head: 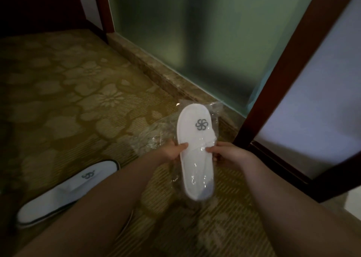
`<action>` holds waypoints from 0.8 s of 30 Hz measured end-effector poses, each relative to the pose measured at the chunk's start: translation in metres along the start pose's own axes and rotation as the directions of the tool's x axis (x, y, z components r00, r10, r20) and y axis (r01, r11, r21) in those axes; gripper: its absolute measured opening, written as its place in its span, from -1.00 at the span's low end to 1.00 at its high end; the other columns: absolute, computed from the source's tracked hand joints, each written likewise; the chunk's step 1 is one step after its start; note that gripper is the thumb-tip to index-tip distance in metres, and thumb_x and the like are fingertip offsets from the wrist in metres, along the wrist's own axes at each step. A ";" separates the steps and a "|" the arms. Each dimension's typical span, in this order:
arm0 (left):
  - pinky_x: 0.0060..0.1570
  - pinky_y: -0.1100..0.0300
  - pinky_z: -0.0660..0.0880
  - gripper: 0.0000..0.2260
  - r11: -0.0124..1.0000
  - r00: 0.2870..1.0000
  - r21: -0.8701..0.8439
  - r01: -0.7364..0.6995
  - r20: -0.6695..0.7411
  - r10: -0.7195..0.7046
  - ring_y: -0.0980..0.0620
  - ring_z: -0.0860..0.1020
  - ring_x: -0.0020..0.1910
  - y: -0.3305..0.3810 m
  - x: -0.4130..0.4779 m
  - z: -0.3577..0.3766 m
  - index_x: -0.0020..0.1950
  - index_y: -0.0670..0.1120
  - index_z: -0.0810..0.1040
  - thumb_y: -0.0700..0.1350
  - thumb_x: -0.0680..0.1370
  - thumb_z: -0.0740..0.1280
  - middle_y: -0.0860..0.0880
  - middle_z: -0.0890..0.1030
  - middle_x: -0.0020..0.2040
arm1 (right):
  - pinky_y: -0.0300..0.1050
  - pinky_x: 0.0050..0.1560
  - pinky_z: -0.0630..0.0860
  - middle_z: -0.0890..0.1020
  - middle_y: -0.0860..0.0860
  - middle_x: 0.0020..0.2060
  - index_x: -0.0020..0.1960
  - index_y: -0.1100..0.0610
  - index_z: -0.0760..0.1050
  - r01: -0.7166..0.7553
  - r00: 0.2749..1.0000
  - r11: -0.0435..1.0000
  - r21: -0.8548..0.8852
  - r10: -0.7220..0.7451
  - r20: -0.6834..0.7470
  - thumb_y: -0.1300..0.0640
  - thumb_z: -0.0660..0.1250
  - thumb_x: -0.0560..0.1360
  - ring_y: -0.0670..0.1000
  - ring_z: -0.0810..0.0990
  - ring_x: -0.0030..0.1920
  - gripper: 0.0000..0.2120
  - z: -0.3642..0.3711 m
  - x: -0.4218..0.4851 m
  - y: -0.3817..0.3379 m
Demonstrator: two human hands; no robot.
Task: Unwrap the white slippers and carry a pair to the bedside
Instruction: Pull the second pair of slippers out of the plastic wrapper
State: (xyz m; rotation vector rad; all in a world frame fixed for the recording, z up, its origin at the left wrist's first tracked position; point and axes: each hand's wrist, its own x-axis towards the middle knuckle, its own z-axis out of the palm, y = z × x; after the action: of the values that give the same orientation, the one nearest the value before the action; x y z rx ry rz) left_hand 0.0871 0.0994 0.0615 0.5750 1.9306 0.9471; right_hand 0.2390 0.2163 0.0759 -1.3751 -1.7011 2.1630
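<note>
Floral carpet (82, 92) meets frosted glass panel (205, 38).

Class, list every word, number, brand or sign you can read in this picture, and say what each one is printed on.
No words or numbers can be read anywhere.
On the wrapped slipper: only a grey pinwheel emblem, no letters.
On the loose slipper lying on the carpet: a similar dark emblem, too blurred to show any letters.
</note>
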 end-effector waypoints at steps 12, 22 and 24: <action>0.14 -0.09 0.55 -0.47 0.878 0.932 -0.417 -0.236 -0.353 0.083 -0.18 0.61 0.09 0.003 -0.037 -0.082 0.27 -0.22 0.48 0.09 0.43 0.40 -0.21 0.61 0.17 | -0.21 -0.26 0.41 0.50 0.12 -0.20 0.17 0.18 0.48 0.030 0.956 0.961 -0.274 0.052 0.289 0.31 0.34 0.46 -0.04 0.44 -0.32 -0.71 0.069 -0.018 -0.040; -0.13 0.14 0.47 -0.47 0.873 0.806 -0.401 -0.276 -0.592 -0.018 -0.06 0.51 -0.06 -0.002 -0.041 -0.110 0.29 -0.21 0.47 0.13 0.48 0.33 -0.16 0.58 0.10 | -0.20 -0.21 0.53 0.59 0.01 -0.03 0.27 0.01 0.39 0.371 0.919 0.804 -0.465 -0.388 0.062 0.03 0.41 0.42 -0.01 0.60 -0.14 -0.55 0.100 -0.021 -0.060; -0.05 0.10 0.49 -0.45 0.880 0.805 -0.399 -0.256 -0.593 -0.035 -0.09 0.52 -0.04 -0.006 -0.040 -0.114 0.27 -0.22 0.48 0.16 0.46 0.33 -0.14 0.57 0.07 | -0.18 -0.13 0.50 0.54 -0.02 0.01 0.33 0.00 0.33 0.478 0.797 0.693 -0.539 -0.601 -0.066 0.04 0.38 0.44 0.00 0.57 -0.02 -0.51 0.098 -0.018 -0.062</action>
State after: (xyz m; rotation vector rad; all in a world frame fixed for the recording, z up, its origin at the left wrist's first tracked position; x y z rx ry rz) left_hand 0.0081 0.0237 0.1134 0.1066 2.0878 1.7697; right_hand 0.1572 0.1573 0.1361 -0.9464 -2.2865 1.2270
